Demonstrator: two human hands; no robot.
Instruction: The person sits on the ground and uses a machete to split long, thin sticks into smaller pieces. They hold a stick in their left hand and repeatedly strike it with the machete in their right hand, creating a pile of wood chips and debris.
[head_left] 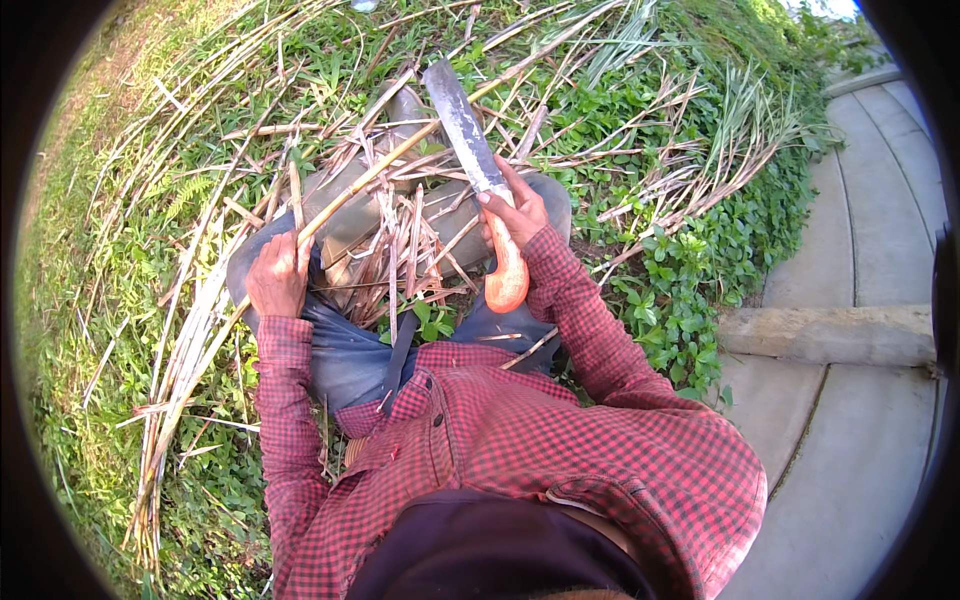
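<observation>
My left hand (277,277) is closed around a long yellowish cane stalk (370,177), which slants up to the right across my legs. In my right hand (517,208) is a machete (458,122) with a broad, worn grey blade and a curved orange-brown wooden handle. My fingers wrap the upper handle close to the blade's base, and the blade points away, tilted to the left. The blade's far part overlaps the stalk in this view; whether they touch I cannot tell. Dry husk strips (405,240) lie heaped between my legs.
Long pale stalks (190,380) lie in a bundle on the grass at my left. Cut leafy tops (735,150) are spread at the far right. Beyond the green plants on the right are concrete slabs (865,440) and a raised beam (830,335).
</observation>
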